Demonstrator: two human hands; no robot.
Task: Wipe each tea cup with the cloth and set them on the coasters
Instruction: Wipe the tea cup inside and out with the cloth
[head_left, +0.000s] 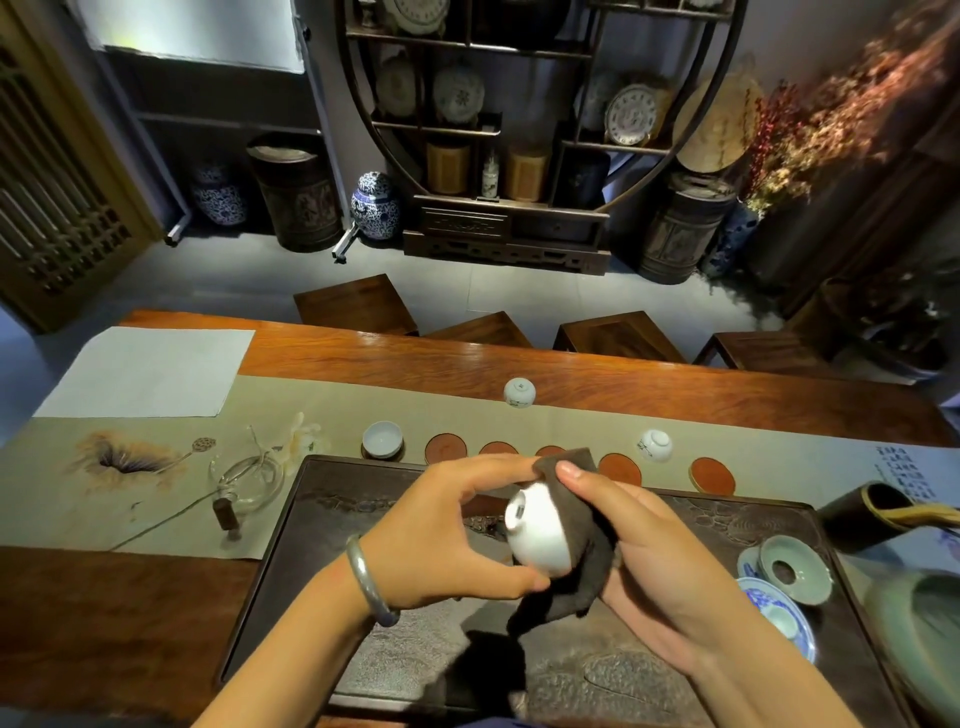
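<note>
Left hand (441, 540) fingers curl around a white tea cup (537, 530), foot tipped leftward; right hand (639, 540) fingers pinch the dark cloth (576, 561) against it. Beyond the fingertips: round coasters (445, 449), one upright cup (383, 439), two upturned cups (654, 445) on the bench (649, 379).

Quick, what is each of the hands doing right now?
Left hand: grips the small white porcelain tea cup.
Right hand: holds the dark brown cloth, thumb pressing it against the cup.

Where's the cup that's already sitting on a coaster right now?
In the head view, the upright cup sits on the leftmost coaster of the row, just beyond the dark tray's far left corner.
</note>
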